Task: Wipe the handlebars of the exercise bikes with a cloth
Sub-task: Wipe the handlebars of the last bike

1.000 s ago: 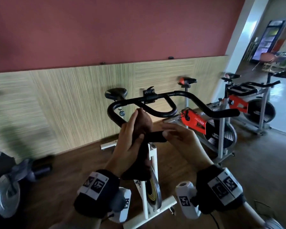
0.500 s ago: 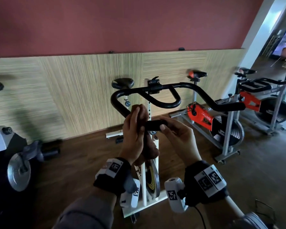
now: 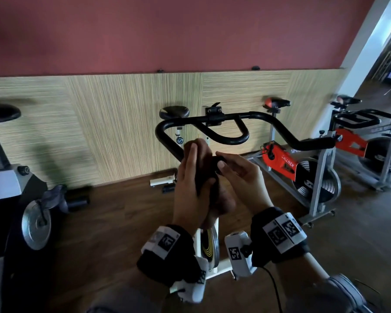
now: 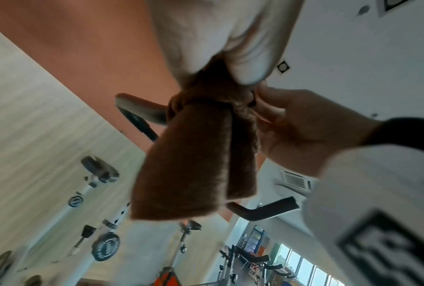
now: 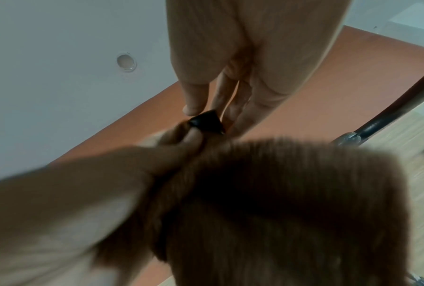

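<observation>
L fingers (image 3: 191, 154) wrapped round brown cloth (image 3: 221, 199) on near-left end of black handlebar (image 3: 278, 129) — R hand (image 3: 242, 177) fingers pinching bar's end tip. Risk: loose cloth tail slips off if grip eases, leaving end unwiped. No containers in view.

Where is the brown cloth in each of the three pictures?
Head: the brown cloth is in the middle, wrapped on the handlebar end, gripped by the left hand.
Left wrist: it hangs in the centre, under the fingers.
Right wrist: blurred, it fills the lower right.
Shared landmark: the black handlebar.
</observation>
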